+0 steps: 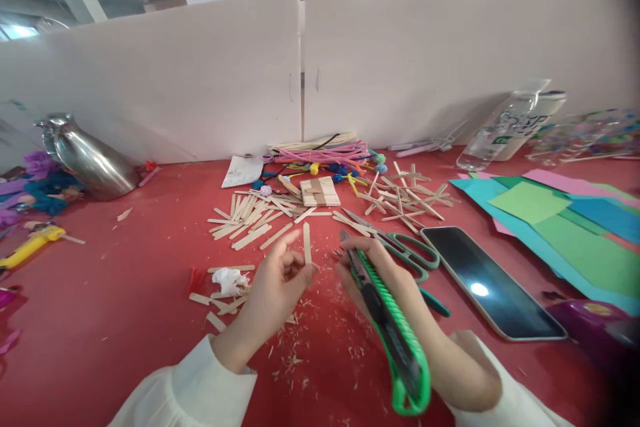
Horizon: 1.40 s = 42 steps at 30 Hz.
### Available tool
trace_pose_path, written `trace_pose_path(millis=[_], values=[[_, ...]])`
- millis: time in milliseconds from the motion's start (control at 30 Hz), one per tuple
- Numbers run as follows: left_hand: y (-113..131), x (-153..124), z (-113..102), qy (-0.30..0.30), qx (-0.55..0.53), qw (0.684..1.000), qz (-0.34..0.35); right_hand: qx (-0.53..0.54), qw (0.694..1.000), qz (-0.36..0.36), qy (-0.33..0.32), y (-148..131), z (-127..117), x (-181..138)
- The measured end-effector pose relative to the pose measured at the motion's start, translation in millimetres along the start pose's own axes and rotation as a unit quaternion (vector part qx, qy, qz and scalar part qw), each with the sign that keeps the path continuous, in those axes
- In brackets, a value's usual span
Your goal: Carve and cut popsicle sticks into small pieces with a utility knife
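My left hand (280, 283) pinches a wooden craft stick (307, 243) near its lower end, so that it points up and away from me. My right hand (385, 273) is closed around a green utility knife (390, 327), its tip end aimed forward and its tail toward me. A gap separates the knife from the stick. Just beyond my hands, loose craft sticks (251, 237) lie scattered, beside a flat bundle of sticks (320, 192). Wood shavings (295, 353) litter the red table (150, 280) below. Green-handled scissors (407, 250) rest right behind my right hand.
At right lie a smartphone (493, 280), coloured paper sheets (565, 227) and a purple object (590, 320). A plastic bottle (483, 140) stands behind them. Pipe cleaners (320, 152) lie before a white partition (200, 80). A metal jug (93, 160) and a yellow glue gun (33, 245) are at left.
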<state>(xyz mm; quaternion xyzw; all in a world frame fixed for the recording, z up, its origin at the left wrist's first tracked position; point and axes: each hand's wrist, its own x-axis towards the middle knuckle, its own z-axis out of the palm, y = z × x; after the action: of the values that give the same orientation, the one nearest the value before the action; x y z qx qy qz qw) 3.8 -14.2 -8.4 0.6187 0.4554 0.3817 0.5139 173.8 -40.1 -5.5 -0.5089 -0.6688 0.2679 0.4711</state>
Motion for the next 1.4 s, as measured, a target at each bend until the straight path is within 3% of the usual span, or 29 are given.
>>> trace_pose_path(millis=[67,267,333,433,500,633,867,1033,1400], values=[[-2.6,-2.1,0.8,-0.031,0.038,0.998,-0.043,0.034,0.998,0.027,-0.041,4.6,-0.2,2.3],[6.2,-11.8,2.1,-0.135,0.186,0.965,-0.128,0.055,0.997,0.026,-0.046,-1.3,-13.6,12.7],[12.0,-9.8,-1.1,-0.147,0.275,0.945,-0.095,0.044,0.996,0.037,-0.072,-6.2,-20.4,15.3],[13.6,-2.4,-10.8,-0.133,0.389,0.911,0.038,0.039,0.991,0.06,-0.115,-7.7,-26.3,15.2],[8.9,2.0,-18.1,-0.156,0.432,0.88,0.123,0.032,0.988,0.075,-0.131,-5.7,-27.1,11.8],[-2.8,2.7,-23.9,-0.25,0.45,0.846,0.139,-0.006,0.985,0.077,-0.155,-4.9,-26.7,0.2],[4.6,-9.3,-3.5,-0.187,0.476,0.85,0.122,-0.042,0.991,0.023,-0.129,-8.7,-24.4,-16.3],[2.1,-12.6,1.5,-0.179,0.481,0.849,0.129,-0.057,0.994,-0.022,-0.089,4.0,-18.0,-25.4],[-3.7,-12.1,3.7,-0.167,0.475,0.852,0.143,-0.067,0.989,-0.014,-0.132,6.9,-14.6,-24.5]])
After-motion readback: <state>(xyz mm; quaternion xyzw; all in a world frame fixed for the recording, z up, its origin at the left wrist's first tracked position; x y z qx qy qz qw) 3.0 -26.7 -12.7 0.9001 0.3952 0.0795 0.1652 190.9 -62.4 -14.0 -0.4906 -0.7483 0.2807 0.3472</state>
